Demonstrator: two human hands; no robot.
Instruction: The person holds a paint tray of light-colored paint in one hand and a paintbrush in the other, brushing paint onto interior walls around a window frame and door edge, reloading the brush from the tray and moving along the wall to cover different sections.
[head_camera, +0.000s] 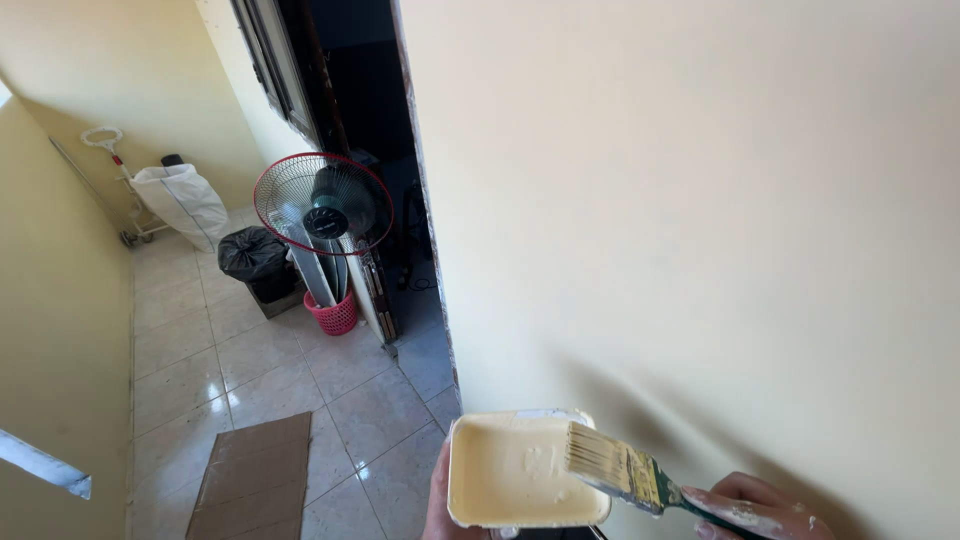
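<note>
Indoors, right hand (765, 512) grips brush (612, 465) beside cream wall (700, 200); left hand (440, 500) clasps tub (520, 470).

The bottom edge cuts off both hands: the left hand (440, 500) behind the tub (520, 470), the right hand (765, 515) on the brush (625, 470).

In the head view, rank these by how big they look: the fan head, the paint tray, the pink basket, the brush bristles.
1. Paint tray, though it sits nearest the camera.
2. Fan head.
3. Brush bristles and pink basket look alike, so unranked.
</note>
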